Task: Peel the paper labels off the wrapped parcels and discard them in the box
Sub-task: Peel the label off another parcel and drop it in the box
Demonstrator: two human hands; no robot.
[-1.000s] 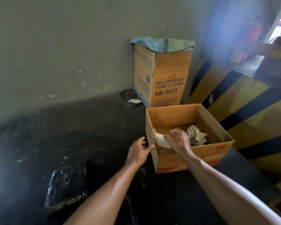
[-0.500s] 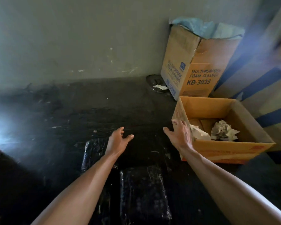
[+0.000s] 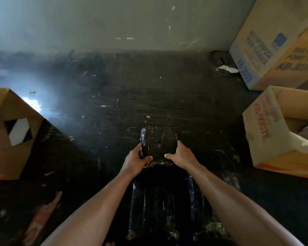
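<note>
Both hands, left hand and right hand, clamped the black-wrapped parcel by its near corners (slick film, probably dense; grip edges firmly)

On the tall brown cardboard carton standing at the upper right, blue print is carried on two faces: "KB-3033" can be read running down the left face, and "KB-3033" again on the right face beneath "FOAM C", which is cut off by the picture's edge. The lines above these are too blurred to be read. On the open brown cardboard box just below it, red lettering is seen, but it cannot be made out.
</note>
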